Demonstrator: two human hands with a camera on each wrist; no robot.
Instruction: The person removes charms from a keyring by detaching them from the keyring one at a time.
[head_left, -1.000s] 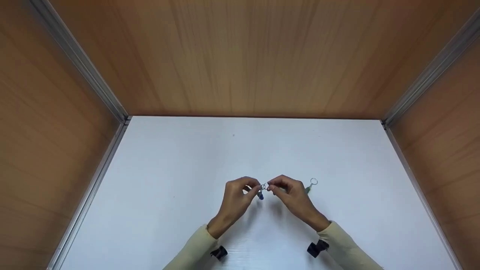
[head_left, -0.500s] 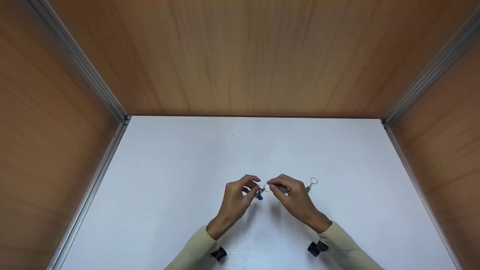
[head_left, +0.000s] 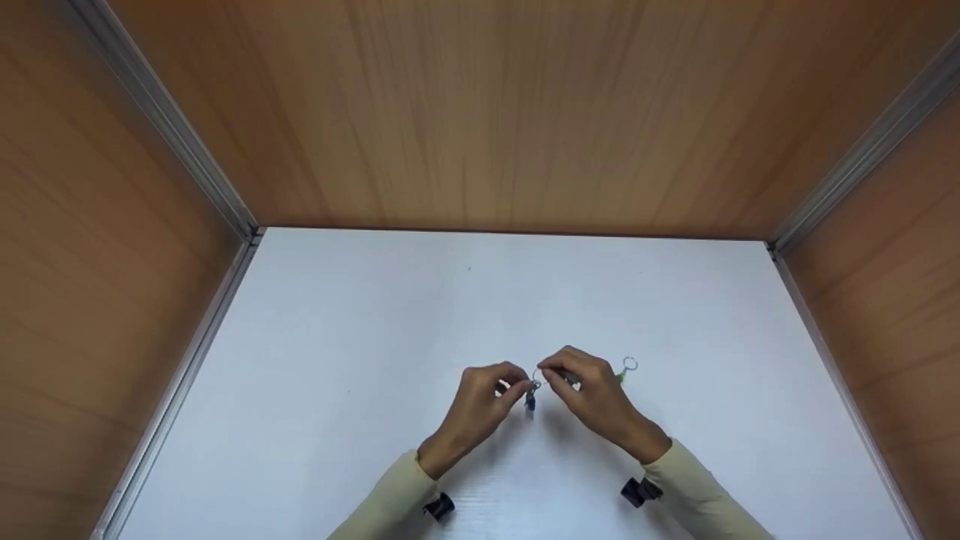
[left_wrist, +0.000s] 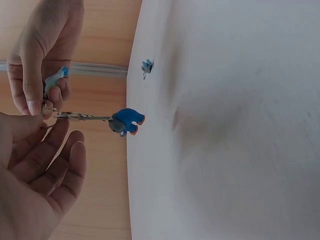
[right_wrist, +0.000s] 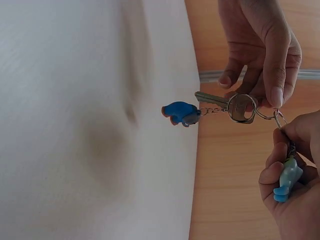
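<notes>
White table [head_left: 360, 375], both hands' fingers [right_wrist: 276, 95] pinching keyring [right_wrist: 264, 114]

Even, diffuse light from overhead fills all 3 views; the white tabletop [head_left: 360, 390] is bright without hard glare, fading slightly bluish toward 6 o'clock; soft grey shadows lie under the hands toward 6 o'clock in the head view; the wooden walls [head_left: 495, 112] darken toward 9 and 3 o'clock and their rails splay outward, a wide-angle stretch; the head view is mildly soft; in both wrist views near fingers blur slightly, and the tabletop carries a smudgy shadow.
</notes>
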